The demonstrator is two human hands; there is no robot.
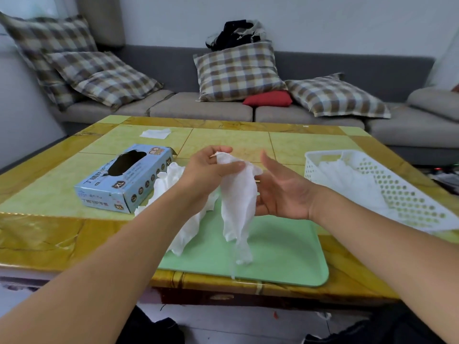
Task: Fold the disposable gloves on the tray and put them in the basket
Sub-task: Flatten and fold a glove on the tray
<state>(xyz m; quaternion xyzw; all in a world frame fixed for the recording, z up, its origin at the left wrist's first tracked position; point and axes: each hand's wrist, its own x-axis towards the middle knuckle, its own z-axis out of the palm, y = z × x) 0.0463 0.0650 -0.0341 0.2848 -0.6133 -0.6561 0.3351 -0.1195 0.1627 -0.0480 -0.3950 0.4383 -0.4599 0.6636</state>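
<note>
Left hand [208, 170] raised above the green tray [280, 249], thumb and fingers [223, 149] pinching the top of a white disposable glove [238, 199]. Glove dangling lengthwise, lower end hanging just over the tray surface. Right hand [280, 192] beside and behind the glove, palm turned toward it, fingers apart and relaxed, possibly touching the glove's far side; contact not clear. Heap of more white gloves [178, 194] on the tray's left part, partly hidden by the left forearm. Blue glove box [124, 180] marked XL lying on the yellow-green worktop [49, 194], just left of the heap. White perforated basket [387, 184] at the right, near the tray, already holding white gloves. Small white sheet [155, 133] farther back on the worktop. Grey sofa [198, 108] with checked cushions behind.
</note>
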